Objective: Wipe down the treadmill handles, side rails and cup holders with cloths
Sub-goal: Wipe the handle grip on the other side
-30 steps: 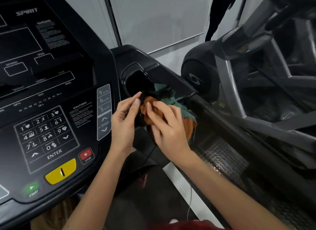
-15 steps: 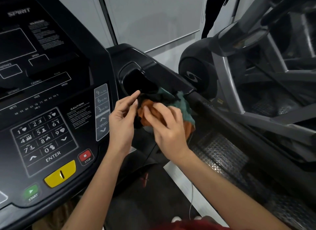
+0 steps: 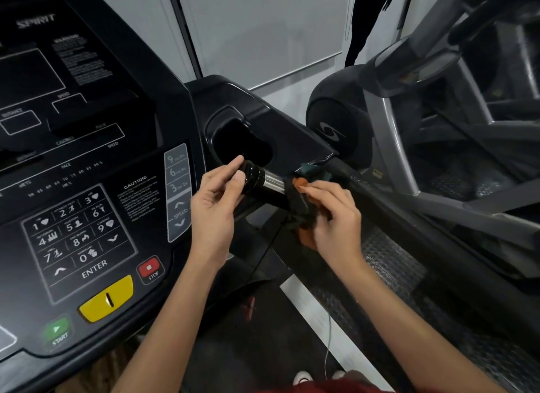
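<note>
A short black handle (image 3: 252, 177) with a silver band juts toward me just below the right cup holder (image 3: 222, 120). My left hand (image 3: 214, 205) holds the handle's end cap between thumb and fingers. My right hand (image 3: 336, 220) grips a bunched cloth (image 3: 298, 183) of orange, black and teal, wrapped round the handle just past the silver band. A teal corner of the cloth lies against the black side rail (image 3: 388, 205), which runs down to the right.
The treadmill console (image 3: 87, 217) with keypad, red STOP button (image 3: 149, 268) and yellow safety key fills the left. A grey elliptical machine (image 3: 409, 129) stands close on the right. The belt and a white deck strip lie below my arms.
The cloth bundle has slid down the handle away from the cup holder, baring the black end and silver band. My left hand has left the cloth and now holds the handle's end.
</note>
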### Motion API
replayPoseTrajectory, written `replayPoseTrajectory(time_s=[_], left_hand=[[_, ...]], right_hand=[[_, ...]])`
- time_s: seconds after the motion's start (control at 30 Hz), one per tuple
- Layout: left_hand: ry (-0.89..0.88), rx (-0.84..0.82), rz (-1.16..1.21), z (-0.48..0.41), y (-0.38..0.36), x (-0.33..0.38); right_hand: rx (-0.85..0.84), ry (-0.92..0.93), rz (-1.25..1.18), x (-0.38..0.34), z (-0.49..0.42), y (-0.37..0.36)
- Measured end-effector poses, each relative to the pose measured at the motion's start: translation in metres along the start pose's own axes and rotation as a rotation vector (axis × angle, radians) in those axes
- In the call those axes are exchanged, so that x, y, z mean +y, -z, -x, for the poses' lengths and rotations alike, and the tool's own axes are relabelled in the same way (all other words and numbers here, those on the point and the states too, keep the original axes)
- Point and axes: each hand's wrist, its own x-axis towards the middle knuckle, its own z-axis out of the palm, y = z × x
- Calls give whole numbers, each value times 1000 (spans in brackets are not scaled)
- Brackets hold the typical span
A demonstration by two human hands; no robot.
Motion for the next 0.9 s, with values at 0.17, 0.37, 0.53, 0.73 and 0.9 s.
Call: replayPoseTrajectory(time_s=[0.17,0.37,0.53,0.73,0.9], left_hand=[[-8,3,-10,-1,0,-1],[-4,-1,-9,0,-1,1],[6,-3,-2,0,-1,1],[-8,-5,-12,-1,-1,0],[-2,-1,-18,-2,0,-1]], right_hand=[[-237,3,-138,-33,-41,-10],[-773,-111,-289,-14,-92,2],[-691,-122,-71,26,-73,14],[-591,-45,-210,-17,-76,5],[-831,-504,-576,-33,-97,-15]])
